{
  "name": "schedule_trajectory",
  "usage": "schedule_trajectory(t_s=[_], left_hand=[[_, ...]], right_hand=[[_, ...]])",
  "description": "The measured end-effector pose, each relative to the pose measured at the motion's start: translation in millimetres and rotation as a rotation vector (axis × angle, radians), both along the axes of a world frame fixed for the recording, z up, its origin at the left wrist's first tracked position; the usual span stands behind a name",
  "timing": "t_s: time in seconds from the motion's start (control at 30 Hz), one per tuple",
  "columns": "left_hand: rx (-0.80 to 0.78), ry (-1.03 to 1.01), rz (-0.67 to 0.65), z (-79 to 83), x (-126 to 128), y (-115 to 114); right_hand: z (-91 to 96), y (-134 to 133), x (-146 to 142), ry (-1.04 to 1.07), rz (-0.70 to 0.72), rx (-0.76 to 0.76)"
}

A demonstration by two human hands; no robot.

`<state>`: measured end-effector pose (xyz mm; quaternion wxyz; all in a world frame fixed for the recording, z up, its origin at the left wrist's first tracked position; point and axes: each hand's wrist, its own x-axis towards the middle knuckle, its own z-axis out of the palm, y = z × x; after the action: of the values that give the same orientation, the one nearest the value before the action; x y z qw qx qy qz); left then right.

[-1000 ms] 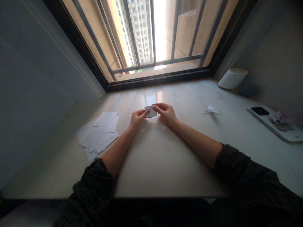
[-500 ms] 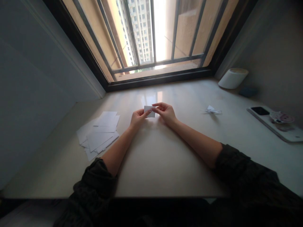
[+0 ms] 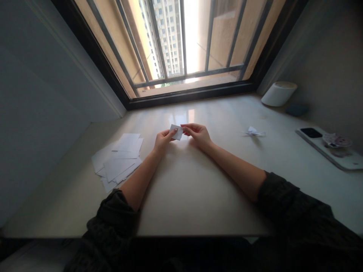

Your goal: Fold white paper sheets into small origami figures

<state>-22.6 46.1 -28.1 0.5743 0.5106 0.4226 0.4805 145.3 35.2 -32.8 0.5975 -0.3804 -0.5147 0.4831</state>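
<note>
A small white square of folded paper [image 3: 177,133] is held up in front of me, near the middle of the sill-like table. My left hand [image 3: 163,140] pinches it from the left, thumb on top. At its upper right edge are the thumb and index finger of my right hand [image 3: 199,133], closed on the corner; the other fingers curl behind. The paper's underside and the left fingers beneath it are hidden.
A loose pile of white paper sheets [image 3: 121,166] lies left of my left forearm. To the right are a folded white paper piece [image 3: 253,131], a phone [image 3: 337,154] with a round grip, a white cylinder [image 3: 279,93] and a dark object [image 3: 297,110]. A barred window stands behind.
The folded paper has tilted and shifted slightly left with my left hand. My right fingers have slid from over its face to its right edge.
</note>
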Motion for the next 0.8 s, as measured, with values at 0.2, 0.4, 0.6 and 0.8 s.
schedule_trajectory(t_s=[0.2,0.4,0.6,0.8], left_hand=[[-0.083,0.0,-0.157,8.6,-5.7,0.5],[-0.087,0.021,-0.186,9.5,-7.2,0.5],[-0.082,0.009,-0.175,9.8,-7.0,-0.1],[-0.066,0.003,-0.156,6.8,-6.3,-0.1]], right_hand=[[-0.1,-0.8,-0.2,0.001,-0.052,-0.006],[0.9,-1.5,-1.5,0.024,-0.075,-0.028],[1.5,-2.3,-2.7,0.06,-0.063,-0.05],[0.4,-1.6,-2.8,0.086,-0.038,-0.067]])
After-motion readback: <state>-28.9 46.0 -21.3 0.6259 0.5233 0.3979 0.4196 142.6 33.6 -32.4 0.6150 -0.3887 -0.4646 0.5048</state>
